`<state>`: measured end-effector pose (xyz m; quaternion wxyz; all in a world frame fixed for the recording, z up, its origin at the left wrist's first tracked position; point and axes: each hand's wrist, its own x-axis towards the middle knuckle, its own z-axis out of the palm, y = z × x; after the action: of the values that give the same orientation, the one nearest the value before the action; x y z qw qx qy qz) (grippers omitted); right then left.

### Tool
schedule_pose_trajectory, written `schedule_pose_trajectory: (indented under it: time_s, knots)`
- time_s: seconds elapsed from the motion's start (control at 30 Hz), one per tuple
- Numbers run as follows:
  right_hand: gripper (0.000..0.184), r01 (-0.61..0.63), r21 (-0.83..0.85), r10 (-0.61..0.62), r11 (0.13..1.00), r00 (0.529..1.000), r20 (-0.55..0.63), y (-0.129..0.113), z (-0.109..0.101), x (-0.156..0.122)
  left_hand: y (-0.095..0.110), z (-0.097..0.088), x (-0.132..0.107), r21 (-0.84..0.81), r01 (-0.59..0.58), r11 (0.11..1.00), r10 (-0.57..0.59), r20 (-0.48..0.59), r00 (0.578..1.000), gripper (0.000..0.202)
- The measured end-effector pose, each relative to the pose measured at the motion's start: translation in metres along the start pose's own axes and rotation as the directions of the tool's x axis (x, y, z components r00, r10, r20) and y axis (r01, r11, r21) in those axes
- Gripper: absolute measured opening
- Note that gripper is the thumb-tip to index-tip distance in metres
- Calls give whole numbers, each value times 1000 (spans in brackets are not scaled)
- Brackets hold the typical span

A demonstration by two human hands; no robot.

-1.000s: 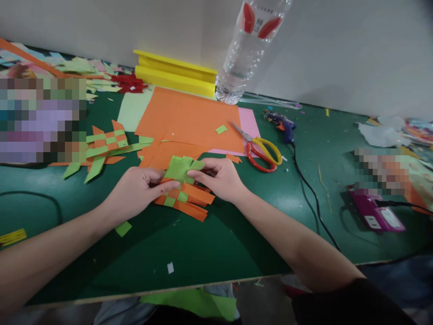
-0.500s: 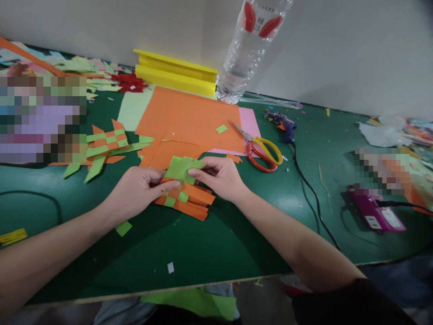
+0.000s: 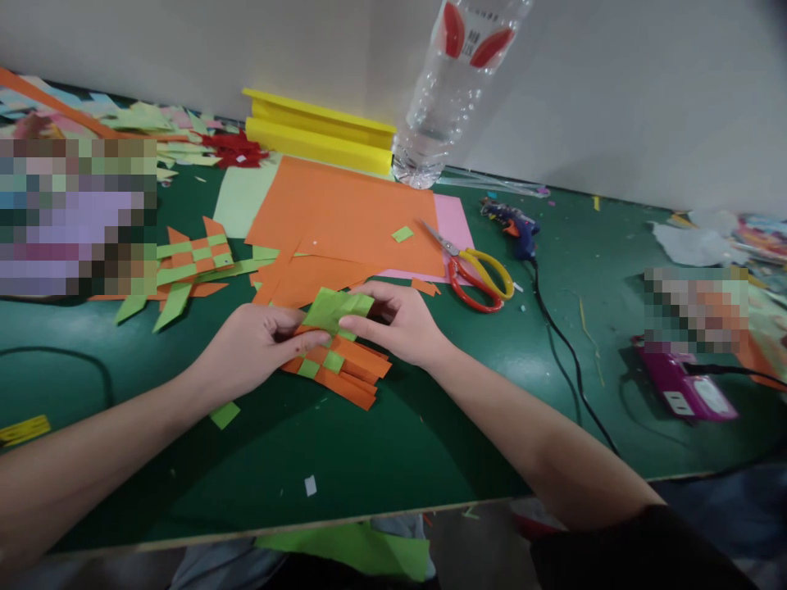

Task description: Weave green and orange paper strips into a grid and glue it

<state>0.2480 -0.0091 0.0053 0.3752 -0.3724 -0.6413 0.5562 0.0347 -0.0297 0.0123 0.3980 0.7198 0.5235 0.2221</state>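
Observation:
Between my hands is a woven paper piece (image 3: 350,367) of orange and green strips, its loose orange ends pointing right. My left hand (image 3: 261,340) pinches its left side, thumb on top near the weave. My right hand (image 3: 402,324) grips the green strips (image 3: 335,310) folded up along the far side, thumb in front and fingers hidden behind. A second woven orange and green piece (image 3: 200,256) with pointed strip ends lies to the left. Scissors (image 3: 473,274) with red and yellow handles rest to the right, partly on orange paper (image 3: 344,205).
A water bottle (image 3: 452,98) stands by the wall next to folded yellow card (image 3: 320,139). On the right lie a blue glue gun (image 3: 520,229) with a black cord and a magenta box (image 3: 685,385). Paper scraps (image 3: 141,119) heap at the back left.
The green strips have tilted slightly and shifted a little under my right thumb. The loose orange ends have moved slightly and spread apart. My hands keep nearly the same place.

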Motion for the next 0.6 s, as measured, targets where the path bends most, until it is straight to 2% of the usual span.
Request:
schedule_pose_trajectory:
  time_s: [0.2,0.37,0.6]
  knots:
    - [24,19,-28,-20,999,1000,-24,-2,1,0,2,0,0,-2,0,1000,0,-8,1000,51]
    - [22,13,-39,-15,999,998,-63,-1,0,0,2,-1,1,18,-21,1000,21,6,1000,46]
    - [22,-6,-35,5,999,999,-46,-1,0,0,2,-2,1,83,-18,996,15,30,999,46]
